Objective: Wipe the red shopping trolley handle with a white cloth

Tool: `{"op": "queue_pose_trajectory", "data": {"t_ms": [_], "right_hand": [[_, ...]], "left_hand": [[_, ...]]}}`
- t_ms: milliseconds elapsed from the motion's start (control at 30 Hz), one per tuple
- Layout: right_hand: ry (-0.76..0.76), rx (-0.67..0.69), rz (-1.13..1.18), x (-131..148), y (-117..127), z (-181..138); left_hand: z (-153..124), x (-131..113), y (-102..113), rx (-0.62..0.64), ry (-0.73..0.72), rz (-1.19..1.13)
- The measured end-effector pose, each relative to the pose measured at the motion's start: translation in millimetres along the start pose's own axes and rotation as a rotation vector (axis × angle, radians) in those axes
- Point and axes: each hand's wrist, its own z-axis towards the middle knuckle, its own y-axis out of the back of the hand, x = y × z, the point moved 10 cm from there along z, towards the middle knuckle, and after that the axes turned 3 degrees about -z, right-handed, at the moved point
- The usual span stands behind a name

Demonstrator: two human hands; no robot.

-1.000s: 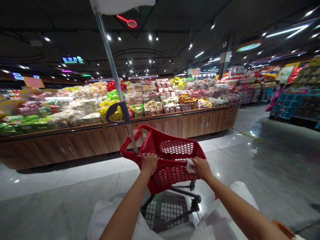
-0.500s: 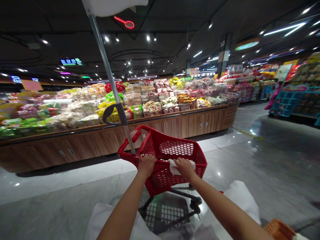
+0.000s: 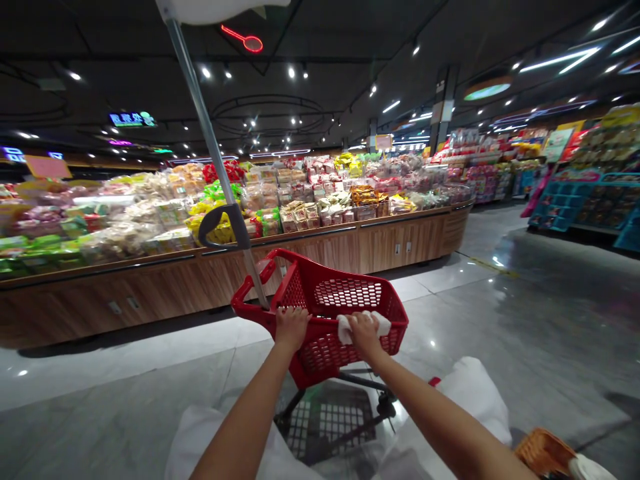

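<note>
1. Your left grip [image 3: 293,325] curls over the near rim of the red cart [image 3: 327,347], near the frame's centre, fingers hooked across the top edge; the hold looks meant to steady the cart.
2. Your right grip [image 3: 363,330] is closed on a white cloth [image 3: 383,324], pressing it over the same rim, just right of centre. The cloth sticks out on both sides of your hand, so it probably lies between palm and plastic.
3. You set the two hands apart along one edge, which likely keeps the cart from swivelling under the right hand's pressure.
4. Your left forearm [image 3: 245,413] climbs from the bottom edge, left of centre, slanting right; the wrist sits low and the knuckles face up.
5. Your right forearm [image 3: 430,413] comes in from the lower right, reaching up and left, its back turned upward. Both arms look extended, as the cart stands a reach ahead of you.
6. The grey pole [image 3: 203,117] rises from the cart's handle end toward the upper left; how it is fixed, you cannot tell.
7. Behind the cart, the wooden bench [image 3: 325,250] crosses the frame, carrying packaged goods [image 3: 295,217] heaped along its top, apparently for display.
</note>
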Motion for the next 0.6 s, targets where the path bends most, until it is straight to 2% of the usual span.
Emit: {"op": "queue_pose_trajectory", "data": {"t_ms": [67,133,167,233,300,367,500,600], "right_hand": [[0.061,0.010,0.016,51.6,-2.5,13.8],[0.107,-0.010,0.022,85.8,0.7,24.0],[0.139,-0.011,0.017,95.0,2.0,26.8],[0.209,0.018,-0.010,94.8,2.5,26.9],[0.266,0.068,-0.056,70.9,1.4,20.9],[0.266,0.102,-0.106,28.5,2.5,11.8],[0.158,0.094,-0.153,-64.2,13.3,-7.0],[0.087,0.082,-0.121,-101.2,18.2,-16.2]], "left_hand": [[-0.3,-1.7,-0.5,0.008,0.004,0.003],[-1.0,-2.6,-0.8,0.015,-0.002,0.010],[-1.3,-2.7,-0.8,0.018,-0.010,0.011],[-2.0,-1.6,0.1,0.014,-0.028,0.009],[-2.4,1.0,1.0,0.009,-0.041,0.006],[-2.7,4.7,1.9,0.003,-0.041,0.007],[-2.8,8.7,3.1,-0.001,-0.024,0.008],[-1.9,7.5,3.1,0.005,-0.011,0.003]]}}
